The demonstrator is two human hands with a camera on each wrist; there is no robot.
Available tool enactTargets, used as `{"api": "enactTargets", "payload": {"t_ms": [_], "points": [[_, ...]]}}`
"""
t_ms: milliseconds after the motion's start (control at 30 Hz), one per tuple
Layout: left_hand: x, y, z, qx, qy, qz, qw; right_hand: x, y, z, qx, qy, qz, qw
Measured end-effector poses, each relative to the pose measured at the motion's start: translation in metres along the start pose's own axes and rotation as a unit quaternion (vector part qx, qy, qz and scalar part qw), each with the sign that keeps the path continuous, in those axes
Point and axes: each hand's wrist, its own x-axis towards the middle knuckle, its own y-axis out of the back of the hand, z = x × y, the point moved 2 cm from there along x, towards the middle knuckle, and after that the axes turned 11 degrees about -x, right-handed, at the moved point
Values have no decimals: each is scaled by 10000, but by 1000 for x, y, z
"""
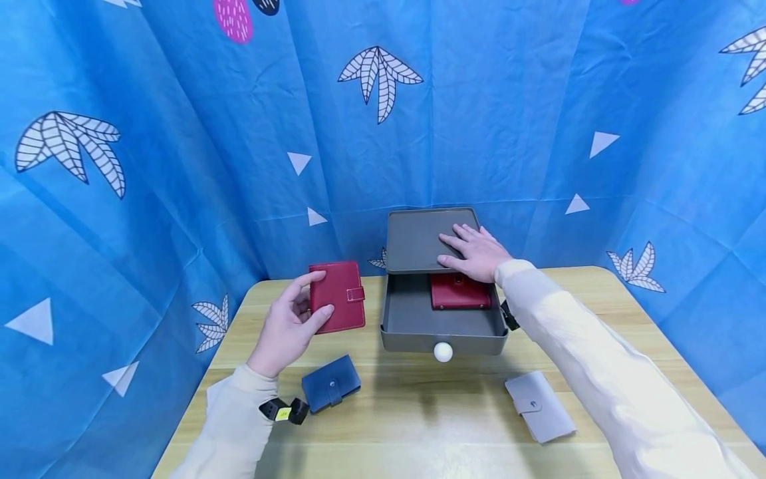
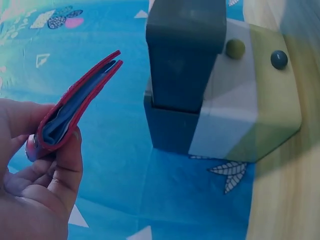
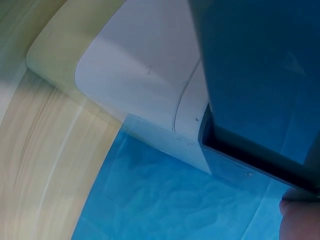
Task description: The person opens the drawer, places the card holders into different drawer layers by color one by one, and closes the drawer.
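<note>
My left hand (image 1: 288, 326) pinches a red wallet (image 1: 338, 296) with a snap strap, thumb on its front and fingers at its edge, left of the drawer cabinet. In the left wrist view the wallet (image 2: 80, 105) shows edge-on, its covers slightly parted. The cabinet's grey top drawer (image 1: 391, 340), with a white knob (image 1: 443, 352), is pulled out. Inside lies another red wallet (image 1: 461, 294), partly under the cabinet's grey top (image 1: 419, 239). My right hand (image 1: 475, 253) rests on that top with its fingers spread; only a fingertip shows in the right wrist view.
On the wooden table (image 1: 431, 426), a blue wallet (image 1: 332, 382) lies near my left wrist and a pale grey wallet (image 1: 540, 406) at the right. Lower white (image 2: 227, 100) and yellow (image 2: 275, 90) drawers show in the left wrist view. A blue patterned curtain (image 1: 503, 100) surrounds the table.
</note>
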Motion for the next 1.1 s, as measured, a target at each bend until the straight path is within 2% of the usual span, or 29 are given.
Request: {"api": "enactTargets", "payload": {"t_ms": [167, 500, 633, 1100], "points": [[-1, -7, 10, 62, -234, -104, 9997, 0, 0, 1, -14, 29, 38, 10000], [3, -28, 25, -250, -182, -181, 9994, -2, 1, 0, 47, 19, 44, 10000], [6, -39, 27, -253, -227, -320, 9989, -2, 1, -1, 32, 25, 45, 10000], [27, -72, 28, -225, -26, -685, 9974, 1, -2, 3, 6, 41, 171, 9998]]}}
